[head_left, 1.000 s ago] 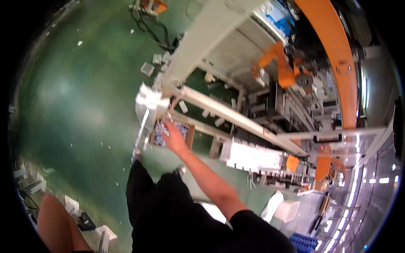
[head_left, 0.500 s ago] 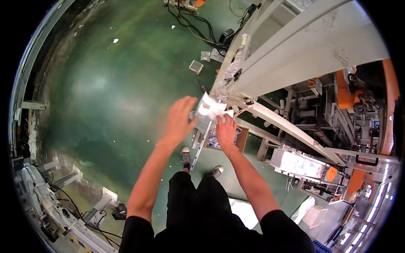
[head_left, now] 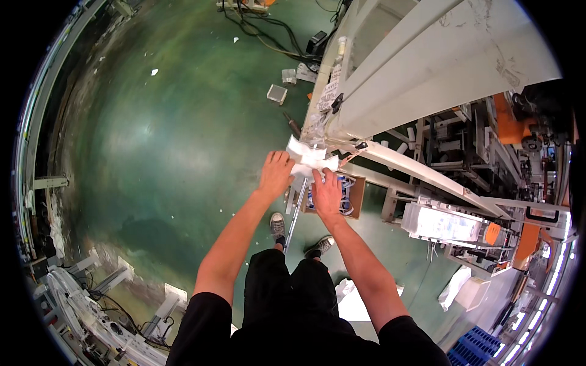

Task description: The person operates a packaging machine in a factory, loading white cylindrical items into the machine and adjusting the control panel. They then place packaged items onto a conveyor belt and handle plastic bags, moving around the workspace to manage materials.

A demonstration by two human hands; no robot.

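A bright white sheet-like piece with curved, wavy edges (head_left: pixel 310 157) lies ahead of me, beside the foot of a large pale machine frame. My left hand (head_left: pixel 276 175) closes on its left edge, fingers bent over it. At the near edge my right hand (head_left: pixel 326 194) grips with thumb and fingers; the fingertips' undersides are hidden. Below the piece, a thin metal bar (head_left: pixel 295 216) slants down towards my feet. An open cardboard box (head_left: pixel 359 198) stands under my right hand, with blue and white items inside.
The pale machine frame (head_left: pixel 439 79) rises at the right, with a beam running right. On the green floor (head_left: pixel 183 146) lie a small square block (head_left: pixel 276 94) and black cables (head_left: pixel 262 36). A blue crate (head_left: pixel 475 346) sits at the lower right; machinery (head_left: pixel 91 317) lines the lower left.
My left hand has come down from above and left of the white piece onto its left edge. My right hand stays at the near edge. The view has shifted slightly.
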